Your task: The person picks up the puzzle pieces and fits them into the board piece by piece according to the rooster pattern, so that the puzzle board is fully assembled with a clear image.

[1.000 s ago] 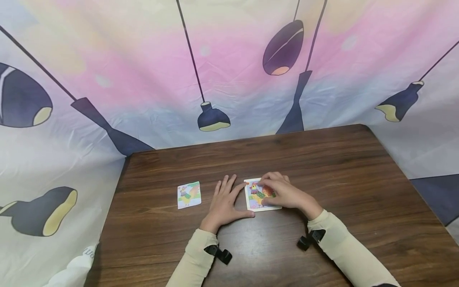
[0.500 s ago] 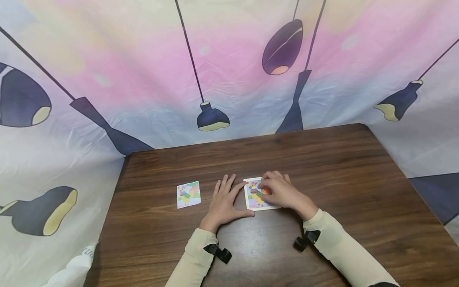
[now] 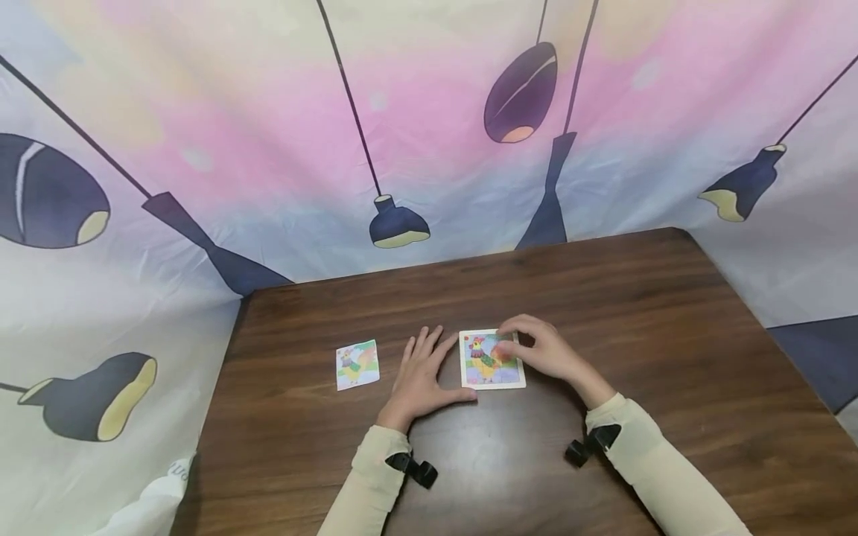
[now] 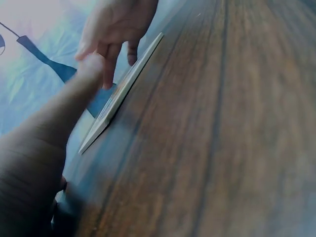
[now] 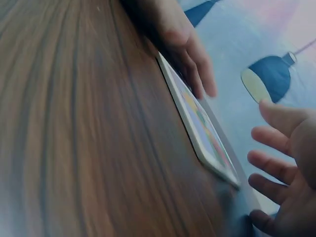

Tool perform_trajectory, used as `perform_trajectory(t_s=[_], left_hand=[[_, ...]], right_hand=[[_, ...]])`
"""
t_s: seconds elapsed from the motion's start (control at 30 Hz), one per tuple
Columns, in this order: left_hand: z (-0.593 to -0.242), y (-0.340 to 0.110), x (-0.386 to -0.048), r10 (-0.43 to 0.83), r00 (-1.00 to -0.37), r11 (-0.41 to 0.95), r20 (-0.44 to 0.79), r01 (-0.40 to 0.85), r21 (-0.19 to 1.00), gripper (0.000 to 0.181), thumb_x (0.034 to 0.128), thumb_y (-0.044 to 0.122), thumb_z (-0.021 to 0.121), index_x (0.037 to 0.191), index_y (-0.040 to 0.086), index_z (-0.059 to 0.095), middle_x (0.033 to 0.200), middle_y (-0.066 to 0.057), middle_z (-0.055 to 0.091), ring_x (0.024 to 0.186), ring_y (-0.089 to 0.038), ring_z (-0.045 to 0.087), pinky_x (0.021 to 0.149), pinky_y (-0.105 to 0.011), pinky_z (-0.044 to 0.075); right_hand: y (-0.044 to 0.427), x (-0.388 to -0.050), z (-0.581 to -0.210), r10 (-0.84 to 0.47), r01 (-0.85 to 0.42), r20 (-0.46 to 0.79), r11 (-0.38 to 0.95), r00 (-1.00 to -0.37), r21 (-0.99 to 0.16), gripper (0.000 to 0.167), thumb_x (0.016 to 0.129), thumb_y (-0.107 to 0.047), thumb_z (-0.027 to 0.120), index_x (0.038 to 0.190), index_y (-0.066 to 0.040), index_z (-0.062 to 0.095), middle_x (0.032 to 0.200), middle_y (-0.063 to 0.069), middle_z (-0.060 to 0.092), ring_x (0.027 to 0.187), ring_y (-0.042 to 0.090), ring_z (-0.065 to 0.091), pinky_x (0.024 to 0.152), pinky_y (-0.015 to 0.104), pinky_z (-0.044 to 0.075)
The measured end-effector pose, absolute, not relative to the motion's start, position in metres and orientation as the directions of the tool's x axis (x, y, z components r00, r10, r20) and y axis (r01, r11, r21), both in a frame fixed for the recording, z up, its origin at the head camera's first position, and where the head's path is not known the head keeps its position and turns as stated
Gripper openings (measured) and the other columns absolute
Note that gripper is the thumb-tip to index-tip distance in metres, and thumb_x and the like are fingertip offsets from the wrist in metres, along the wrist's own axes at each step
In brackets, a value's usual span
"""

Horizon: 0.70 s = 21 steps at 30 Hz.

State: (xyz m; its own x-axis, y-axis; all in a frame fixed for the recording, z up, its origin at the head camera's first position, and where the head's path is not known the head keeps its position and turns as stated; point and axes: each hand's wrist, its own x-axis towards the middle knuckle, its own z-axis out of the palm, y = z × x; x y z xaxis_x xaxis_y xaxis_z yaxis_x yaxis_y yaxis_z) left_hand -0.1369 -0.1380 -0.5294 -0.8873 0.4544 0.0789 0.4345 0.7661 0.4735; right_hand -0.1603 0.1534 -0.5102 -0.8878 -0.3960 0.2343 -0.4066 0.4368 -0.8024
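Observation:
A small square picture puzzle (image 3: 484, 370) in a cream frame lies flat on the table, printed with a colourful hen or rooster. Along its left side rests my left hand (image 3: 418, 383), fingers spread, with the index finger near the upper left corner and the thumb at the lower left one. My right hand (image 3: 550, 357) hovers over the right side, thumb and fingers apart and bent. In the right wrist view, the right hand's fingers (image 5: 274, 165) are spread with nothing between them. The left wrist view shows the frame edge (image 4: 121, 96) beyond my left thumb (image 4: 89, 69).
To the left of my left hand lies a loose card (image 3: 357, 365) with a similar bird picture. The brown wooden table (image 3: 603, 298) ends at a fabric backdrop (image 3: 268, 149) printed with lamps. Black wrist cameras sit on both sleeves.
My right hand has drawn off the picture to the right and its fingers have spread, uncovering more of the right side. The left hand stays in place. The head view has shifted slightly.

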Motion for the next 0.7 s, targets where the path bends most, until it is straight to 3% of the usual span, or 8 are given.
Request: perform_trajectory(t_s=[0.13, 0.4, 0.7], left_hand=[[-0.531, -0.139, -0.132, 0.464, -0.883, 0.763, 0.073, 0.441, 0.472, 0.111, 0.0788, 0.079, 0.076, 0.167, 0.025, 0.036, 0.173, -0.014, 0.025, 0.162, -0.037, 0.012, 0.131, -0.058, 0.008], [-0.530, -0.142, -0.131, 0.467, -0.881, 0.774, 0.077, 0.449, 0.446, 0.101, 0.0809, 0.082, 0.070, 0.160, 0.023, 0.050, 0.173, -0.014, 0.025, 0.162, -0.037, 0.011, 0.131, -0.057, 0.008], [-0.532, -0.139, -0.132, 0.455, -0.884, 0.760, 0.104, 0.447, 0.473, 0.104, 0.0814, 0.087, 0.064, 0.161, 0.023, 0.047, 0.172, -0.014, 0.029, 0.161, -0.037, 0.015, 0.130, -0.058, 0.010]], right_hand=[[0.172, -0.154, -0.510, -0.358, -0.429, 0.278, 0.470, -0.892, -0.772, 0.027, 0.096, -0.013, 0.081, 0.120, -0.003, 0.077, 0.126, 0.014, 0.070, 0.121, 0.037, 0.064, 0.103, 0.061, 0.050], [0.212, -0.136, -0.501, -0.329, -0.376, 0.212, 0.590, -0.920, -0.715, 0.036, 0.098, -0.022, 0.078, 0.129, -0.005, 0.074, 0.138, 0.019, 0.063, 0.132, 0.043, 0.053, 0.108, 0.071, 0.039], [0.240, -0.117, -0.504, -0.287, -0.324, 0.176, 0.633, -0.942, -0.703, 0.036, 0.100, -0.023, 0.077, 0.131, -0.006, 0.073, 0.137, 0.021, 0.063, 0.132, 0.046, 0.051, 0.106, 0.072, 0.039]])
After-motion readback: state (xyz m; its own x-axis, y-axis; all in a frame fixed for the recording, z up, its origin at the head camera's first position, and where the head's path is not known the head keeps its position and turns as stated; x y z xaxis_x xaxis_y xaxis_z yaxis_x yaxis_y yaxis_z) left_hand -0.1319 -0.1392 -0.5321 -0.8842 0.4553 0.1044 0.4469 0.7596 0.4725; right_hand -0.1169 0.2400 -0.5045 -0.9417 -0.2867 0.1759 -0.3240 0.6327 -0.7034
